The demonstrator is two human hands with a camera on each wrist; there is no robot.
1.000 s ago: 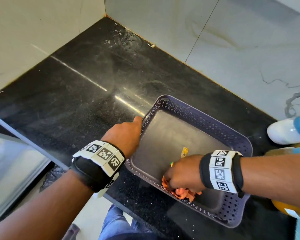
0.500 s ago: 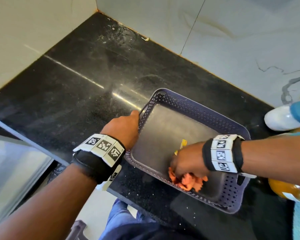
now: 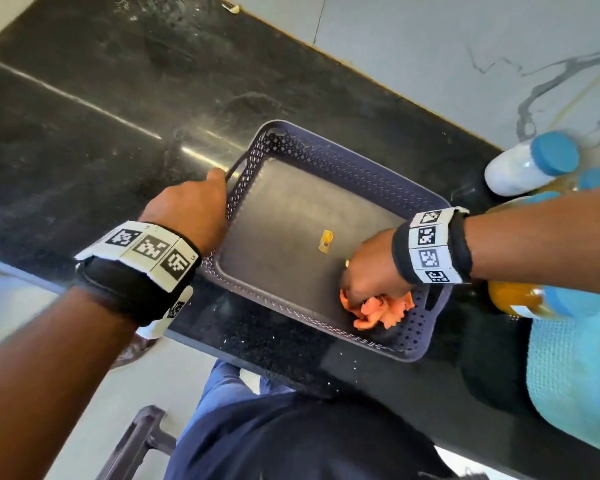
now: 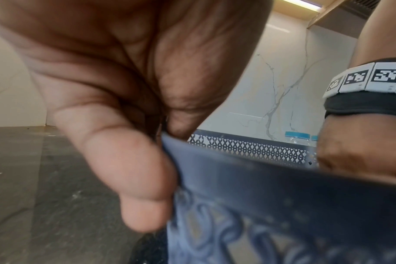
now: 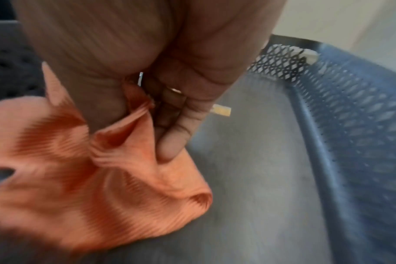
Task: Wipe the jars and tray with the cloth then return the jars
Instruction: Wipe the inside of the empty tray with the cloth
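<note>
Since a second ago the right hand [image 3: 373, 273] has dragged the cloth [image 3: 381, 311] along the tray floor into its near right corner. On the black counter [image 3: 125, 109], close to the front edge, sits the purple lattice tray [image 3: 343, 161]; blue-lidded jars [image 3: 530, 166] stand off its right end. Gripping the tray's left rim, the left hand [image 3: 187, 213] curls thumb and fingers over it. Curled fingers bunch the orange cloth, blurred in the wrist view. A small yellow scrap [image 3: 325, 241], perhaps a label, lies mid-floor.

Crumpled orange cloth [image 3: 381, 311] lies inside the dark perforated tray [image 3: 326, 161]; blue-lidded jars [image 3: 530, 164] stand beside it.
</note>
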